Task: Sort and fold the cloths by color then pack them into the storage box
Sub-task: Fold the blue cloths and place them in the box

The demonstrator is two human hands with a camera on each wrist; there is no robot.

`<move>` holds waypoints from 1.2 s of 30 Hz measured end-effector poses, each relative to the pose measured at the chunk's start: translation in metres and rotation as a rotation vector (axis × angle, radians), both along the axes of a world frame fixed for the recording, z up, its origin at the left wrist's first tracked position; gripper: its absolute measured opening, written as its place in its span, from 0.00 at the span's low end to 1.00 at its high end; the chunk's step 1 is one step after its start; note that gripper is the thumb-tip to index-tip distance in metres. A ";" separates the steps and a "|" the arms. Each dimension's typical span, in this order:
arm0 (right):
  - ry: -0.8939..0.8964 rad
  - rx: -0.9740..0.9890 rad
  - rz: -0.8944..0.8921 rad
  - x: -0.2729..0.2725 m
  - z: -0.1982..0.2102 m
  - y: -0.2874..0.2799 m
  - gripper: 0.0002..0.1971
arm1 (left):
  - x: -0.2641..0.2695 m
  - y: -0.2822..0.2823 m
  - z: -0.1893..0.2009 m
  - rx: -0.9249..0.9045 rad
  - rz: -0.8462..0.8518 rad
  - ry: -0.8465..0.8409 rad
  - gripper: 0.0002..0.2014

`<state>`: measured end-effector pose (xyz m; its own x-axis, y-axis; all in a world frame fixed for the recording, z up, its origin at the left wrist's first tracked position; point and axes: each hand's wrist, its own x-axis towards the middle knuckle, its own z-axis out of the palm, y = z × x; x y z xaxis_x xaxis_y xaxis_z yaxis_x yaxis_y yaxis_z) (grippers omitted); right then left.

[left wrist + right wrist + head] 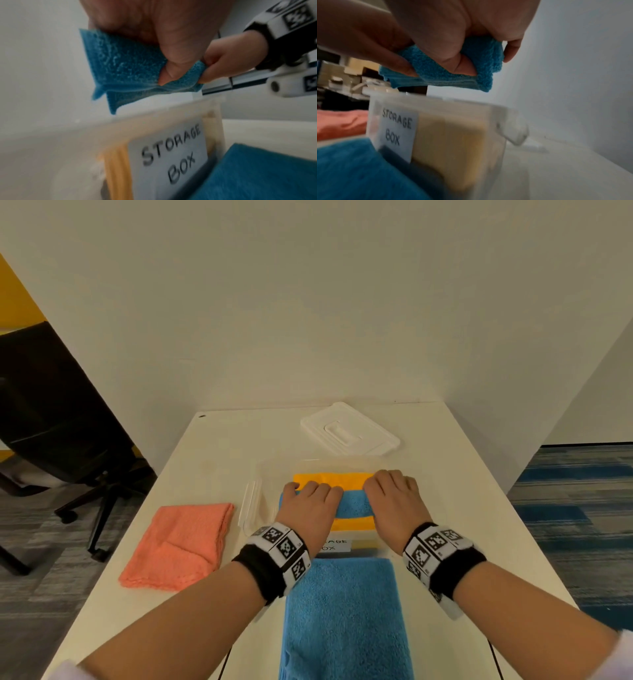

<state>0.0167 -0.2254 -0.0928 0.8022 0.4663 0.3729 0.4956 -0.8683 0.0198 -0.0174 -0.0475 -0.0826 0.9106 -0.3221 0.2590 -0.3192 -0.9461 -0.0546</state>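
Two blue terry cloths [352,505] [346,618], one yellow cloth [332,479], one salmon-pink cloth [178,546], one clear plastic box [255,498], one white lid [349,429].

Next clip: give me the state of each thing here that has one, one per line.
Clear plastic storage box: open, lid off.
White lid: flat on table behind box.
Yellow cloth: folded, inside box.
Folded blue cloth: held above box by left hand and right hand.
Second blue cloth: on table.
Pink cloth: folded, on table.

Both hands [346,501] grip a folded blue cloth [352,505] over the storage box [274,470] holding yellow cloth [332,479].
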 end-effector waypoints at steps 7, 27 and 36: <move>0.292 -0.086 -0.118 0.009 -0.023 0.005 0.17 | 0.013 -0.011 -0.026 -0.036 0.172 0.341 0.22; 0.368 -0.110 0.064 -0.027 -0.023 0.001 0.23 | -0.006 0.015 -0.050 0.062 0.030 0.380 0.29; 0.484 -0.320 -0.016 -0.031 -0.004 0.017 0.14 | -0.009 0.011 -0.058 0.046 -0.047 0.194 0.31</move>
<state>-0.0140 -0.2081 -0.0971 0.8543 0.4816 -0.1956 0.5001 -0.8641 0.0567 -0.0266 -0.0366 -0.1405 0.9255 -0.3733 0.0641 -0.3721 -0.9277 -0.0303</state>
